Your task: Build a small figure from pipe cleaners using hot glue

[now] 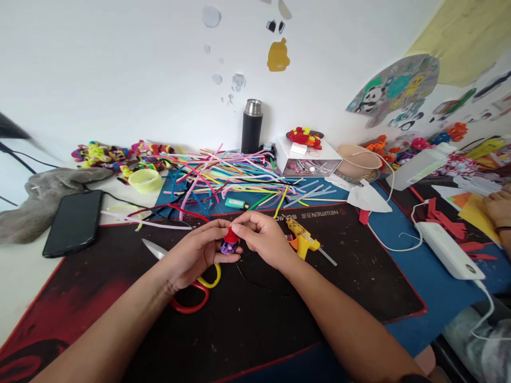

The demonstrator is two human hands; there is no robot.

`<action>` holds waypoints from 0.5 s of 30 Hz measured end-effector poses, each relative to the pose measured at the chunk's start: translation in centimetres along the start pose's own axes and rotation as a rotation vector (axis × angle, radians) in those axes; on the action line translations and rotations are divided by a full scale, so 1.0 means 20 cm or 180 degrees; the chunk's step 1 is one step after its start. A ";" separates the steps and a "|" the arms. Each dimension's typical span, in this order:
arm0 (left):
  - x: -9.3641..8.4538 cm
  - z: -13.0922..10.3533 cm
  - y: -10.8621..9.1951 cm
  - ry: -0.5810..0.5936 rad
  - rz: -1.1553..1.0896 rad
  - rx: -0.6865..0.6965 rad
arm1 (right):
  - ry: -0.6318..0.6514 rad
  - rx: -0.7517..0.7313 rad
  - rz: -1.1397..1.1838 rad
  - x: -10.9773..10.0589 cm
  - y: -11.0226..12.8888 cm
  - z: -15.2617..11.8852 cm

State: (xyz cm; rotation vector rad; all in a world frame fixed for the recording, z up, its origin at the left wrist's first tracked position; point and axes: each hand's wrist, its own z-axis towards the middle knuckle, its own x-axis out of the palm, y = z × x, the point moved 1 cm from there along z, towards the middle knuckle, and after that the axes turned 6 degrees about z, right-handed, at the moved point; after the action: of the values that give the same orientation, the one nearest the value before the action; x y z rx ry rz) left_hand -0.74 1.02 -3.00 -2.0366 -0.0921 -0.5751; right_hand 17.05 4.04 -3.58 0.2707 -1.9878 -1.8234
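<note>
Between my two hands is a small pipe-cleaner figure point(229, 246), purple below with a red top. My left hand point(198, 247) grips it from the left, fingers curled round its side and underneath. The thumb and fingers of my right hand point(257, 234) pinch the red top. Beneath my left hand and wrist lie scissors point(207, 291) with red and yellow handles, partly hidden, the blade pointing to the upper left. Just right of my right hand, a yellow glue gun point(305, 242) with a clear stick in it rests on the black mat point(255, 330).
Behind the mat spreads a pile of coloured pipe cleaners point(223, 178). A black thermos point(251, 127) and a white box point(307, 162) stand by the wall. A phone point(74, 221) lies left, a white power bank point(451, 250) right. Another person's hand point(499, 205) shows at the right edge.
</note>
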 end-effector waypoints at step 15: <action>-0.01 0.00 0.00 0.0008 -0.0056 0.0016 | 0.0025 0.0042 -0.0107 0.00 0.00 -0.01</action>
State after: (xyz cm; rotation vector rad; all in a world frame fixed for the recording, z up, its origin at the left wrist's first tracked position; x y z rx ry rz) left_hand -0.85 1.04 -3.14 -2.0319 -0.1098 -0.5879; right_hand 17.17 3.96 -3.51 0.3166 -2.0023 -1.8276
